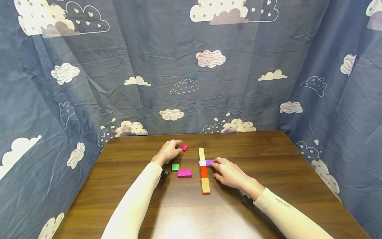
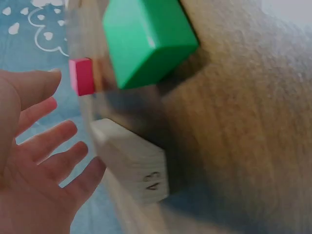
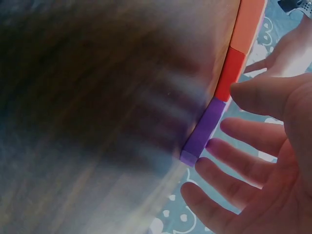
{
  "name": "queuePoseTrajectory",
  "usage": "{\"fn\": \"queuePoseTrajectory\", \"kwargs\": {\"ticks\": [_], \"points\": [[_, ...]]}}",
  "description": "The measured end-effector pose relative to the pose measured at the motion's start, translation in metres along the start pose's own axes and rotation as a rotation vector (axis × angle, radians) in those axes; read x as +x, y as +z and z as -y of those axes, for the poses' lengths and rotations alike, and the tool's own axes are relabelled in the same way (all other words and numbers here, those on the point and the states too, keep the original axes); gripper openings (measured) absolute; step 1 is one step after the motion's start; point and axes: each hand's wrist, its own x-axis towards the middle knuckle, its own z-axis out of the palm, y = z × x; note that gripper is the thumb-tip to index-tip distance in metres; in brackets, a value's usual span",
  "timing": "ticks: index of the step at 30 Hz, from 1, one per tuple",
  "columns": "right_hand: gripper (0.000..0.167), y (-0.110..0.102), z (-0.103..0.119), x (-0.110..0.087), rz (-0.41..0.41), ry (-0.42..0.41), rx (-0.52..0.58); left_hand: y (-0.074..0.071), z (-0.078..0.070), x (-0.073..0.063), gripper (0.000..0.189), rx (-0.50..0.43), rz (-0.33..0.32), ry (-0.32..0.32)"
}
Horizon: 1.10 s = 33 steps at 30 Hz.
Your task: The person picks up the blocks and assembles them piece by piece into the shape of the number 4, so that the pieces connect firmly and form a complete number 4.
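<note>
In the head view my left hand (image 1: 169, 151) is over the far left of the table, fingers extended, beside a small crimson block (image 1: 184, 147). The left wrist view shows its spread fingers holding nothing, near a plain wooden block (image 2: 134, 161) and a green block (image 2: 148, 41). My right hand (image 1: 229, 172) reaches a purple block (image 1: 209, 163), its fingers loosely bent at that block's right end; whether they touch it I cannot tell. The purple block adjoins a column: a pale yellow block (image 1: 201, 153), a whitish one (image 1: 202, 163), a red one (image 1: 204, 171) and an orange one (image 1: 206, 186).
A magenta block (image 1: 184, 173) lies between the green block and the column. The brown wooden table (image 1: 253, 146) runs back to a blue curtain (image 1: 167, 49) with cloud prints, which also hangs along both sides.
</note>
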Motion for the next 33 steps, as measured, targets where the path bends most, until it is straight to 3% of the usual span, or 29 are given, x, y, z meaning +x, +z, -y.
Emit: {"fn": "queuePoseTrajectory", "kwargs": {"ticks": [8,21,33], "points": [[0.039,0.001,0.001,0.001,0.0,-0.01,-0.035,0.007,0.008,0.006,0.05,-0.017,-0.023,-0.031],[0.036,0.002,0.001,0.005,-0.001,-0.025,-0.073,0.008,0.007,0.015,0.043,0.058,0.025,0.009],[0.039,0.002,0.001,0.003,0.01,-0.044,-0.096,0.011,0.004,0.017,0.024,0.108,-0.037,0.001]]}}
